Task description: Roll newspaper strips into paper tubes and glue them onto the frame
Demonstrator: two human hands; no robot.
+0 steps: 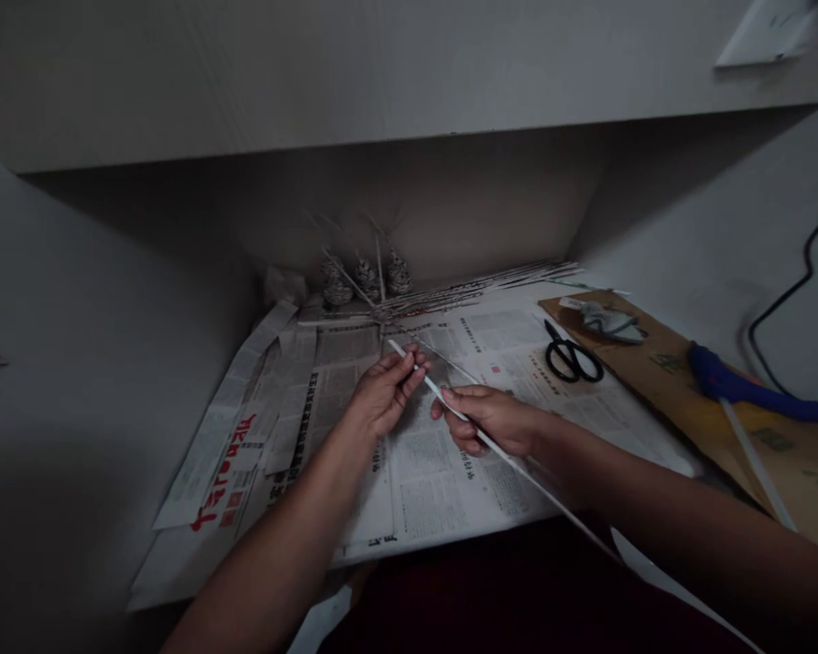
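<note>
Gripping a slim white paper rod (436, 391) with both hands, the person holds it aslant over the desk (668, 454), above the printed newspaper (429, 490) and between the left and right edges. It looks smooth, straight and pale, stoutest toward its far tip; past the right hand (483, 418) a thinner length slants on beyond the front edge, and whether that is one piece or a second joined to it I cannot tell. Thumb and fingertips of the left hand (388, 391) pinch it just below the far tip, palm turned partly upward, forearm rising from the lower left. The right hand lies nearer the body, back of the hand facing up, thumb on the rod and fingers curled beneath; its forearm comes in from the lower right. A bundle of thin sticks (477, 291) lies along the back edge, near three woven pieces (399, 272) at the back left. Black scissors (553, 334) rest near the right edge, beside brown cardboard (661, 341).
</note>
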